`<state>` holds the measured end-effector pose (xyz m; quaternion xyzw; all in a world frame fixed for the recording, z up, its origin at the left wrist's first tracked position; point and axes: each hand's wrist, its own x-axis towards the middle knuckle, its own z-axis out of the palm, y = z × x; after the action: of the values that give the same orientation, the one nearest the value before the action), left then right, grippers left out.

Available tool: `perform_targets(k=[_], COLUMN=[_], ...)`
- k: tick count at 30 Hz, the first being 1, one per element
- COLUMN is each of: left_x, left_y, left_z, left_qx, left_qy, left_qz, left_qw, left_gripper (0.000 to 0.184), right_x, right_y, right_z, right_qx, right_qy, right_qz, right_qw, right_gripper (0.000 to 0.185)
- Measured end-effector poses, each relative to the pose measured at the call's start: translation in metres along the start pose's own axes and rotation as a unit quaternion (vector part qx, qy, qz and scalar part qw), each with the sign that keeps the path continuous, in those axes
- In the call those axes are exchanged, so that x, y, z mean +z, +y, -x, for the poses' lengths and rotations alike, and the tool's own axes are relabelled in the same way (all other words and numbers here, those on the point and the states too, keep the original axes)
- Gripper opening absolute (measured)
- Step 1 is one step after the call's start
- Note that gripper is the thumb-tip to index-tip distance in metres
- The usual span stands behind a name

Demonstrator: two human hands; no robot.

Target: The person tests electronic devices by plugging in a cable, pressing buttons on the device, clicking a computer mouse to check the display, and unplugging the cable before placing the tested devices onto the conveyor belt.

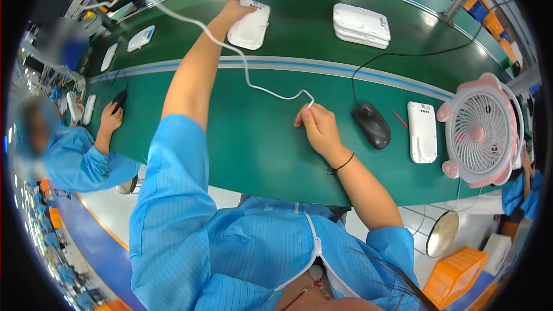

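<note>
My left hand (236, 11) reaches out to the far green belt, its fingers and thumb closed on the top corner of a flat white plastic device (249, 29). That device has a round moulded shape at its near end. Over the near tabletop, my right hand (319, 128) pinches the end of a white cable (246, 72), which loops down from the upper left across my left forearm. The cable's tip is mostly hidden by my fingers. A black computer mouse (371, 125) lies to the right of my right hand.
Stacked white devices (361, 26) sit on the belt at right. Beside the mouse are a red stick (400, 118), another white device (423, 132) and a pink-white fan (481, 132). A co-worker's hand (112, 117) holds a black mouse at left. An orange crate (455, 276) stands below right.
</note>
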<state>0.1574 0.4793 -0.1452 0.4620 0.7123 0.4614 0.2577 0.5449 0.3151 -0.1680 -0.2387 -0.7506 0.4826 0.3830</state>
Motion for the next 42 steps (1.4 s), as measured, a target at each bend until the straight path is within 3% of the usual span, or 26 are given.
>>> perform_targets(k=[2, 3, 5, 8, 10, 12, 14, 17, 20, 25, 28, 31, 32, 34, 35, 36, 38, 40, 42], left_x=[0.007, 0.013, 0.030, 0.065, 0.119, 0.170, 0.208, 0.234, 0.241, 0.231, 0.211, 0.179, 0.163, 0.121, 0.099, 0.075, 0.039, 0.018, 0.016], left_y=[-0.018, -0.015, -0.012, 0.018, 0.056, 0.110, 0.150, 0.183, 0.178, 0.170, 0.166, 0.149, 0.143, 0.137, 0.128, 0.116, 0.076, 0.042, 0.019], left_z=[-0.022, -0.026, -0.032, -0.053, -0.055, -0.030, -0.006, 0.018, 0.006, 0.013, 0.022, 0.023, 0.028, 0.056, 0.063, 0.071, 0.090, 0.130, 0.175], left_qx=[-0.019, -0.033, -0.057, 0.008, 0.142, 0.209, 0.236, 0.223, 0.221, 0.257, 0.259, 0.259, 0.219, 0.137, 0.020, -0.096, -0.210, -0.251, -0.297], left_qy=[0.018, 0.041, 0.085, 0.048, -0.005, -0.166, -0.317, -0.386, -0.392, -0.324, -0.251, -0.199, -0.219, -0.253, -0.306, -0.349, -0.341, -0.398, -0.419], left_qz=[-0.103, -0.216, -0.434, -0.449, -0.360, -0.226, -0.266, -0.437, -0.448, -0.480, -0.450, -0.368, -0.315, -0.201, -0.099, 0.009, 0.213, 0.419, 0.585], left_qw=[0.994, 0.975, 0.895, 0.892, 0.922, 0.937, 0.879, 0.781, 0.772, 0.774, 0.817, 0.870, 0.897, 0.936, 0.947, 0.932, 0.891, 0.776, 0.628], left_gripper=[0.075, 0.073, 0.070, 0.072, 0.074, 0.083, 0.097, 0.114, 0.124, 0.117, 0.116, 0.118, 0.109, 0.094, 0.086, 0.081, 0.085, 0.093, 0.093], right_x=[-0.002, -0.002, -0.001, -0.002, -0.002, -0.002, -0.004, -0.004, -0.007, -0.006, -0.007, -0.005, -0.003, -0.007, -0.007, -0.007, -0.008, -0.013, -0.019], right_y=[0.001, 0.002, 0.003, 0.002, 0.004, 0.005, 0.004, 0.005, 0.004, 0.010, 0.007, 0.008, 0.009, 0.007, 0.005, 0.003, 0.009, 0.013, 0.016], right_z=[-0.002, -0.002, -0.004, -0.005, -0.003, -0.004, -0.004, -0.004, -0.005, -0.003, -0.001, -0.006, -0.007, -0.007, -0.006, -0.006, -0.007, -0.011, -0.011], right_qx=[-0.024, -0.038, -0.047, -0.042, -0.040, -0.038, -0.031, -0.032, -0.028, -0.049, -0.055, -0.122, -0.154, -0.118, -0.097, -0.075, -0.008, 0.096, 0.114], right_qy=[-0.003, -0.007, -0.001, 0.001, 0.003, 0.003, 0.002, 0.001, -0.026, -0.026, -0.006, 0.073, 0.108, 0.099, 0.108, 0.116, 0.136, 0.137, 0.137], right_qz=[0.020, 0.029, 0.028, 0.032, 0.028, 0.022, 0.013, 0.009, 0.021, 0.042, 0.050, 0.057, 0.057, 0.079, 0.073, 0.069, -0.020, -0.117, -0.219], right_qw=[0.999, 0.999, 0.998, 0.999, 0.999, 0.999, 0.999, 0.999, 0.999, 0.998, 0.997, 0.988, 0.981, 0.985, 0.987, 0.988, 0.991, 0.979, 0.959], right_gripper=[0.031, 0.031, 0.030, 0.030, 0.030, 0.030, 0.030, 0.029, 0.028, 0.027, 0.020, 0.014, 0.013, 0.009, 0.010, 0.012, 0.019, 0.023, 0.026])
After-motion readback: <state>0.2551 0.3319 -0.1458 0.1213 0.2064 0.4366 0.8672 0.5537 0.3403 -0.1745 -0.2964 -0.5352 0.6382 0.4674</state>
